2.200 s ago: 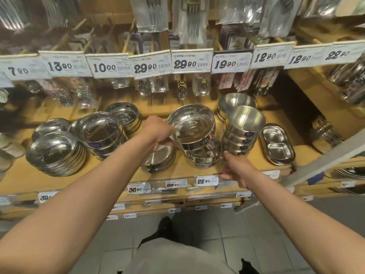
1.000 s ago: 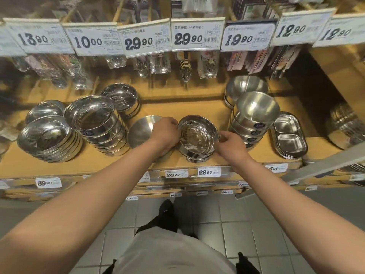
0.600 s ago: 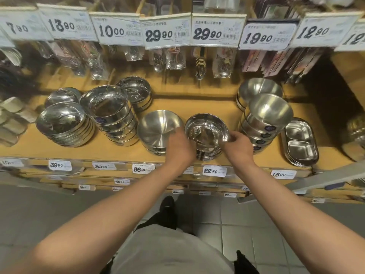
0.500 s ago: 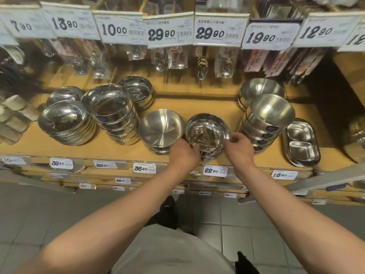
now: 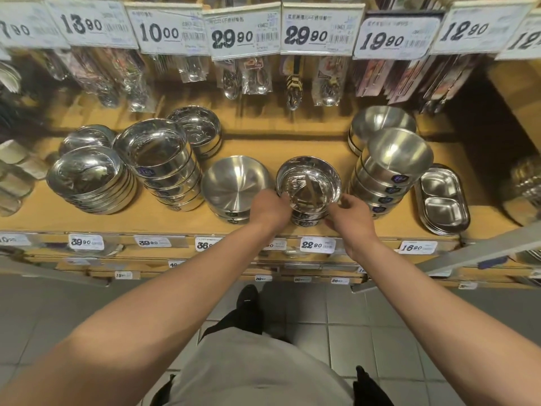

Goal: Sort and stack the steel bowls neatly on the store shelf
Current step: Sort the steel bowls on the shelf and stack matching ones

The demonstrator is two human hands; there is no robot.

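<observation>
Now both hands are gripping one small stack of steel bowls [image 5: 308,189] at the near edge of the wooden shelf [image 5: 164,221]. The left hand [image 5: 270,210] is closing on its left rim, and the right hand [image 5: 349,216] is closing on its right side. The stack is standing upright with the mouth pointing up, between a matte bowl [image 5: 234,186] on the left and a taller bowl stack [image 5: 392,168] on the right.

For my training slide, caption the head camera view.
Both hands, left and right, steady a small bowl stack at the shelf front, between other stacks.
</observation>
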